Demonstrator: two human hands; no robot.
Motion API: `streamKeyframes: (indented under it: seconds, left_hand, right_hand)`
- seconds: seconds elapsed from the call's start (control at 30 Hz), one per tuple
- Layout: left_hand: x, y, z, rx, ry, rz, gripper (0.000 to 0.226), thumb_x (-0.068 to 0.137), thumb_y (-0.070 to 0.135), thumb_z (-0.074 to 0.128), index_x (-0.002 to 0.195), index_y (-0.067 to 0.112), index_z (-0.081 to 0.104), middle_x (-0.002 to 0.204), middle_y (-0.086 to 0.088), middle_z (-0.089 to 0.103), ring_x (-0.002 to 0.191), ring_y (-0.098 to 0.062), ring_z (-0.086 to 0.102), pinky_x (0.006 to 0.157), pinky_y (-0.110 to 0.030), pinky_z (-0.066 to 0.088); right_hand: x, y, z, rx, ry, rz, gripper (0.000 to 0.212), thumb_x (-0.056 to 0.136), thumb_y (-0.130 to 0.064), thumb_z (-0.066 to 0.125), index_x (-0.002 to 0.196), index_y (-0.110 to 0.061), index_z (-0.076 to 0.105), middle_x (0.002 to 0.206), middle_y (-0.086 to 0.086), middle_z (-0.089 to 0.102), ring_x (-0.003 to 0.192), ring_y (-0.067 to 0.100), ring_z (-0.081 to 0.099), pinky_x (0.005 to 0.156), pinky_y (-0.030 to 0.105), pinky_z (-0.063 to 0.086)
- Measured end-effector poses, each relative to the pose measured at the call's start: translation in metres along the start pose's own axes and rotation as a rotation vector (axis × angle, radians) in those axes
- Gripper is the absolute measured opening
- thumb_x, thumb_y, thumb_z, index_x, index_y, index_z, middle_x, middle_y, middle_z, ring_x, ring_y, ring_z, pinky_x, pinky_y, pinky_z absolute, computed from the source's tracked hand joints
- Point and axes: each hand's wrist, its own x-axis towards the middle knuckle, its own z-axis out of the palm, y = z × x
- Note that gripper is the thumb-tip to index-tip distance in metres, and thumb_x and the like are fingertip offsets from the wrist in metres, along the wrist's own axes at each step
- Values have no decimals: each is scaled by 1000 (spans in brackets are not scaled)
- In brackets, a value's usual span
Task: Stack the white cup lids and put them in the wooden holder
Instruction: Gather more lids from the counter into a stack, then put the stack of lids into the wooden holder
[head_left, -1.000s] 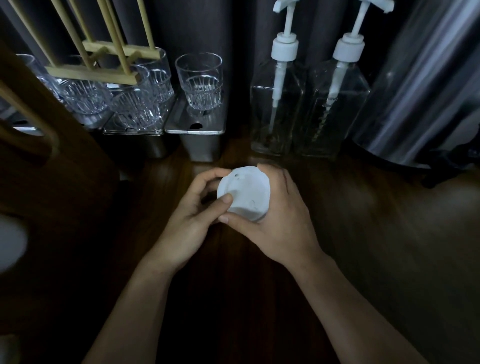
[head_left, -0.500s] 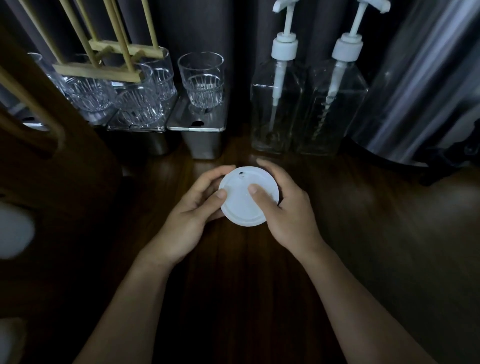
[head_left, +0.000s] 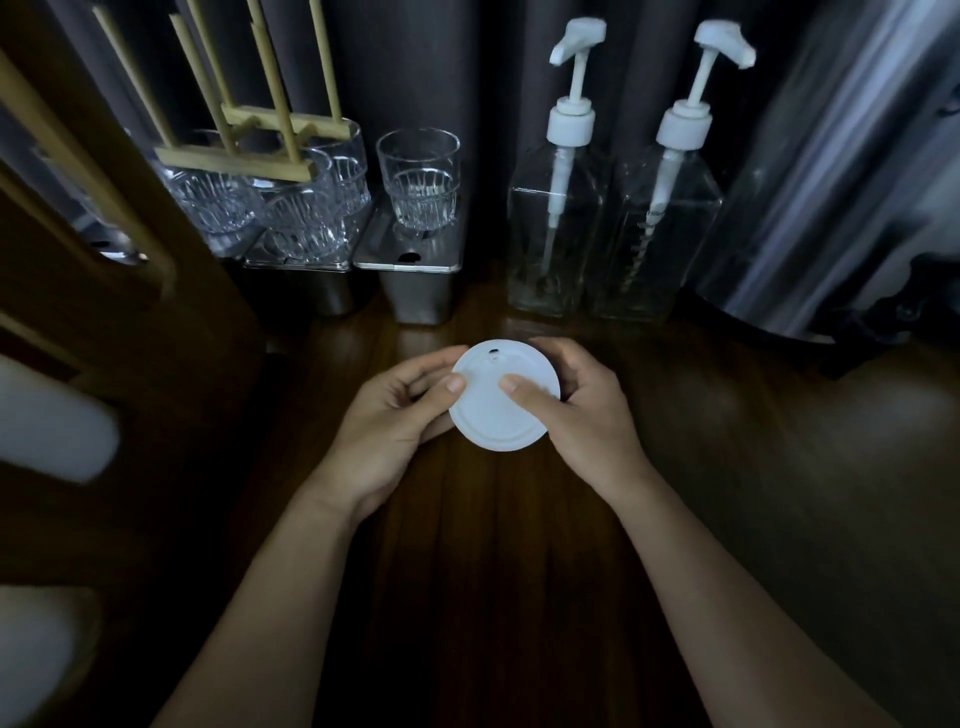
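L hand (head_left: 387, 418) & R hand (head_left: 589, 415) both grip the white cup lids (head_left: 496, 415) from opposite sides, fingers curled round the rim, each thumb pressed on the top face. Top lid faces up w/ sip hole at the far edge; can't tell how many sit beneath. Lids are mid-frame over the dark wood bench (head_left: 519, 597); resting on it or held just above, can't tell. Wooden holder (head_left: 234, 158) w/ upright dowels stands far L at the back, well apart from the lids, in front of ribbed glasses (head_left: 420, 182). Two clear pump bottles (head_left: 558, 234) stand behind the hands, a shiny metal vessel (head_left: 831, 182) to their R.
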Motion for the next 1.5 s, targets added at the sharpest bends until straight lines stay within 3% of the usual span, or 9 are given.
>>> streamKeyframes:
  seconds: [0.17,0.37,0.6,0.77,0.93,1.07,1.23,1.37,1.5]
  left_hand:
    - [-9,2,2,-31,69,-12,52,87,28,69,134,5,66,127,-12,75,123,-26,70,106,-40,56]
    - [-40,14,5,-117,110,-43,43,88,29,67,125,9,72,120,-8,78,115,-19,73,99,-31,60]
    - [-92,42,13,-144,181,23,46,89,30,68,126,4,72,122,-8,78,117,-21,73,102,-34,58]
    - [-130,66,18,-97,157,13,45,92,34,66,129,8,72,126,-5,76,122,-19,70,109,-43,54]
    - [-183,94,11,15,113,23,31,101,30,60,126,19,75,124,6,77,120,-10,70,102,-33,58]
    - [-229,118,-9,99,76,86,29,101,26,61,127,22,73,117,12,79,113,-3,72,96,-20,58]
    - [-272,142,-53,147,108,128,47,85,43,67,127,23,74,114,10,80,113,-6,73,102,-32,57]
    - [-292,152,-93,137,173,123,33,92,34,66,119,20,77,111,9,80,108,-8,74,93,-26,61]
    - [-305,159,-132,164,243,129,25,94,37,67,111,26,82,113,7,80,113,-13,73,101,-36,55]
  right_hand:
    - [-10,-7,2,-7,22,26,35,85,-42,81,117,-32,70,112,-12,76,106,8,72,92,44,61]
    - [-40,-27,3,250,-6,90,25,94,-36,65,115,-26,74,110,-7,79,105,11,74,78,26,60]
    - [-77,-67,4,312,-10,76,37,85,-45,65,116,-27,75,115,-6,77,114,14,72,85,32,61]
    - [-107,-93,9,322,55,76,21,91,-44,72,109,-34,79,117,-3,77,115,18,71,91,42,60]
    - [-144,-120,26,399,139,77,10,83,-32,79,92,-33,84,108,-2,79,108,17,73,76,33,59]
    - [-172,-145,49,431,130,30,9,84,-24,76,83,-28,84,98,-3,78,94,13,73,67,27,59]
    - [-199,-169,92,447,70,10,17,84,-27,67,84,-26,84,98,2,79,94,18,75,65,30,59]
    - [-212,-182,132,393,36,6,31,76,-42,75,98,-22,83,106,8,79,104,26,74,73,42,62]
    - [-217,-194,171,362,4,24,20,83,-31,72,97,-24,83,101,5,80,98,20,76,70,33,61]
